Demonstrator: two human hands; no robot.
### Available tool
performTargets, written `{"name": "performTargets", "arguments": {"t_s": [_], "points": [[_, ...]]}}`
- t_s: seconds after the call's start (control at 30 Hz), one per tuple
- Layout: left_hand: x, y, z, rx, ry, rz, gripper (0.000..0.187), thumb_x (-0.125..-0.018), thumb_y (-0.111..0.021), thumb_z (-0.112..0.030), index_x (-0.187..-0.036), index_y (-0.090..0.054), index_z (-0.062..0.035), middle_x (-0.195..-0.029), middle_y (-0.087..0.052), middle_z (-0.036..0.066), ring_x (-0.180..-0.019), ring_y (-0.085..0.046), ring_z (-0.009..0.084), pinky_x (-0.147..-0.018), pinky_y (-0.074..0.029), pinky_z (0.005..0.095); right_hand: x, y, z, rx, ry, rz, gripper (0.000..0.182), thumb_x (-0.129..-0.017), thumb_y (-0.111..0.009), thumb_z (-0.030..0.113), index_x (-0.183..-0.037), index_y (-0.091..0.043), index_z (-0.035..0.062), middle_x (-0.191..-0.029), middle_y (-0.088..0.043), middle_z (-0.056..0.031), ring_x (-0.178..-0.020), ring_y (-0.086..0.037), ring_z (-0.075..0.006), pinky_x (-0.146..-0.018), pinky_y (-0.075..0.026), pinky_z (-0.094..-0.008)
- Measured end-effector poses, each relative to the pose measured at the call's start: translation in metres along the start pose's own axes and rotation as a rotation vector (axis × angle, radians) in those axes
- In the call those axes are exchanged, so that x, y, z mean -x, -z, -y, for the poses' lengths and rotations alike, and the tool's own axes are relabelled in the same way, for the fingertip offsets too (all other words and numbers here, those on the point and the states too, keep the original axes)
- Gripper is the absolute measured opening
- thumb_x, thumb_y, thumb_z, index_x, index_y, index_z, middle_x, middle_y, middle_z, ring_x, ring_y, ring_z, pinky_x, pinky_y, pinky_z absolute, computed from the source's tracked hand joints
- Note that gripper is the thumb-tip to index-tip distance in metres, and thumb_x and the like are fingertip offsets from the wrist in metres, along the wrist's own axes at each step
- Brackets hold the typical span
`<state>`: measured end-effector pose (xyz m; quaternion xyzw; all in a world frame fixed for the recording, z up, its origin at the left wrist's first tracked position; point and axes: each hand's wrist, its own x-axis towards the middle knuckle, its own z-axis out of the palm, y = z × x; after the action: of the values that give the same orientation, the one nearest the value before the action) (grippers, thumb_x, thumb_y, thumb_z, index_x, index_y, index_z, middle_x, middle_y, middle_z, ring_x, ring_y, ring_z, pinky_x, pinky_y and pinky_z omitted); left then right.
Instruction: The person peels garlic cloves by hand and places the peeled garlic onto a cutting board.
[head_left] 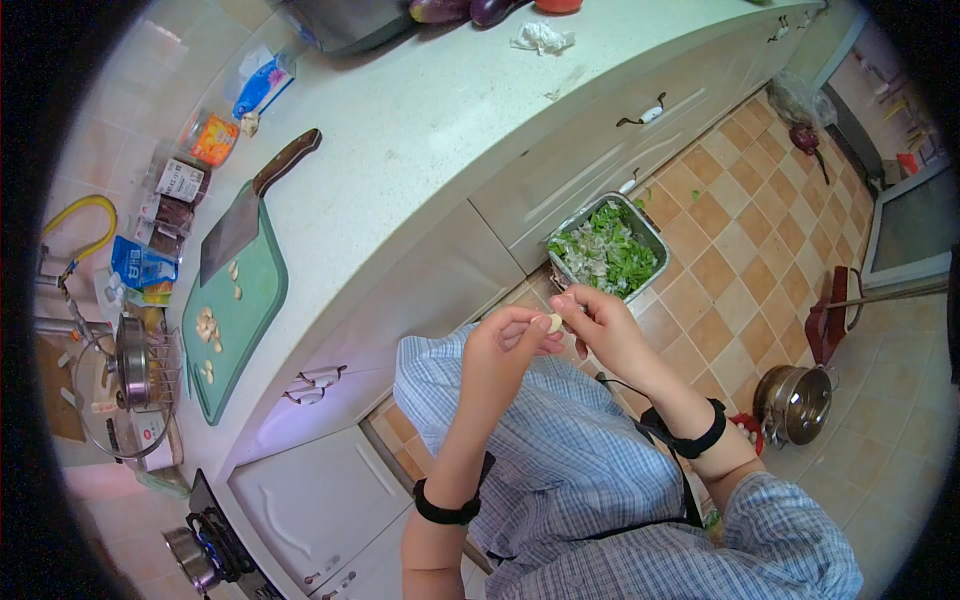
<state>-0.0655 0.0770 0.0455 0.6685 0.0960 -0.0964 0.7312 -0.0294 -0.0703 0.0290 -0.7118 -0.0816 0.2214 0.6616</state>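
A small pale clove, which looks like garlic (554, 323), is pinched between my two hands over the floor, just in front of my checked shirt. My left hand (505, 338) has its thumb and fingers closed on the clove, and my right hand (592, 318) grips it from the other side. Below and beyond them stands a bin (655, 240) filled with green leaves and scraps. On the counter to the left lies a green cutting board (262, 300) with several pale cloves (207, 328). A cleaver (232, 235) rests partly on the board, its dark handle pointing away.
Along the wall stand an orange-labelled jar (213, 140), a blue pouch (140, 263) and a lidded pan (132, 362). Eggplants (440, 10) and crumpled tissue (542, 38) lie on the far counter (420, 110). A glass pot (795, 403) sits on the tiled floor.
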Motion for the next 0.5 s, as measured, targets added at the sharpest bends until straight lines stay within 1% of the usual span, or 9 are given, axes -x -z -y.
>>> {"name": "performTargets", "arguments": {"t_s": [0.07, 0.1, 0.17, 0.2, 0.27, 0.3, 0.37, 0.4, 0.5], "points": [[-0.002, 0.002, 0.004, 0.028, 0.038, 0.006, 0.017, -0.083, -0.054, -0.012, -0.09, -0.054, 0.0028, -0.081, -0.062, 0.014, -0.068, -0.062, 0.018, -0.061, -0.05, 0.026, -0.002, 0.0, -0.002, -0.128, 0.006, 0.019, 0.023, -0.088, -0.048, 0.024, -0.077, -0.053, 0.0038, -0.055, -0.046, 0.0008, -0.042, -0.042, -0.0043, -0.037, -0.033, -0.0209], [-0.002, 0.003, 0.002, 0.029, 0.038, 0.007, 0.017, -0.083, -0.054, -0.012, -0.09, -0.054, 0.0028, -0.081, -0.062, 0.014, -0.068, -0.062, 0.018, -0.061, -0.05, 0.026, -0.002, -0.001, -0.003, -0.128, 0.006, 0.018, 0.023, -0.088, -0.048, 0.024, -0.077, -0.053, 0.0038, -0.055, -0.046, 0.0008, -0.042, -0.042, -0.0043, -0.037, -0.033, -0.0209], [-0.001, 0.003, -0.003, 0.134, 0.172, 0.006, 0.019, -0.085, -0.052, -0.016, -0.093, -0.054, 0.0012, -0.084, -0.062, 0.013, -0.07, -0.062, 0.0172, -0.063, -0.05, 0.0257, -0.004, -0.001, -0.004, -0.174, -0.013, 0.005, 0.023, -0.088, -0.048, 0.024, -0.077, -0.054, 0.004, -0.055, -0.046, 0.0024, -0.042, -0.042, -0.0041, -0.037, -0.033, -0.0194], [-0.001, 0.005, 0.0, 0.135, 0.172, 0.006, 0.019, -0.085, -0.052, -0.016, -0.093, -0.054, 0.0012, -0.084, -0.062, 0.013, -0.07, -0.062, 0.0172, -0.063, -0.05, 0.0257, -0.004, -0.002, -0.004, -0.174, -0.014, 0.005, 0.023, -0.088, -0.048, 0.024, -0.077, -0.054, 0.004, -0.055, -0.046, 0.0024, -0.042, -0.042, -0.0041, -0.037, -0.033, -0.0194], [-0.001, 0.008, 0.006, 0.413, 0.24, 0.071, 0.021, -0.086, -0.049, -0.018, -0.097, -0.053, -0.0001, -0.088, -0.061, 0.011, -0.071, -0.061, 0.015, -0.065, -0.05, 0.026, -0.006, -0.004, -0.005, -0.29, 0.0, -0.022, 0.021, -0.087, -0.049, 0.022, -0.078, -0.055, 0.0035, -0.057, -0.047, 0.0018, -0.045, -0.043, -0.0043, -0.039, -0.035, -0.0199], [-0.001, 0.008, 0.005, 0.412, 0.241, 0.071, 0.021, -0.086, -0.049, -0.018, -0.097, -0.053, -0.0001, -0.088, -0.061, 0.011, -0.071, -0.061, 0.015, -0.065, -0.05, 0.026, -0.005, -0.005, -0.006, -0.29, -0.001, -0.023, 0.021, -0.087, -0.049, 0.022, -0.078, -0.055, 0.0035, -0.057, -0.047, 0.0018, -0.045, -0.043, -0.0043, -0.039, -0.035, -0.0199], [0.001, 0.009, 0.002, 0.519, 0.268, 0.113, 0.022, -0.087, -0.047, -0.017, -0.101, -0.052, -0.0006, -0.091, -0.06, 0.009, -0.073, -0.06, 0.0129, -0.068, -0.05, 0.0269, -0.004, -0.008, -0.007, -0.366, 0.125, -0.106, 0.016, -0.086, -0.052, 0.018, -0.083, -0.057, 0.0032, -0.064, -0.051, 0.0008, -0.055, -0.048, -0.0047, -0.045, -0.038, -0.0184], [0.001, 0.01, 0.002, 0.519, 0.268, 0.112, 0.022, -0.087, -0.047, -0.017, -0.101, -0.052, -0.0006, -0.091, -0.06, 0.009, -0.073, -0.06, 0.0129, -0.068, -0.05, 0.0269, -0.003, -0.007, -0.006, -0.367, 0.125, -0.106, 0.016, -0.086, -0.052, 0.018, -0.083, -0.057, 0.0032, -0.064, -0.051, 0.0008, -0.055, -0.048, -0.0047, -0.045, -0.038, -0.0184], [0.001, 0.012, 0.002, 0.578, 0.285, 0.087, 0.023, -0.088, -0.046, -0.018, -0.102, -0.052, -0.0007, -0.091, -0.06, 0.009, -0.074, -0.059, 0.012, -0.068, -0.051, 0.0274, -0.003, -0.006, -0.001, -0.512, 0.162, -0.167, 0.013, -0.082, -0.057, 0.013, -0.09, -0.058, 0.0025, -0.073, -0.055, -0.0011, -0.065, -0.052, -0.006, -0.054, -0.041, -0.0174]]}}
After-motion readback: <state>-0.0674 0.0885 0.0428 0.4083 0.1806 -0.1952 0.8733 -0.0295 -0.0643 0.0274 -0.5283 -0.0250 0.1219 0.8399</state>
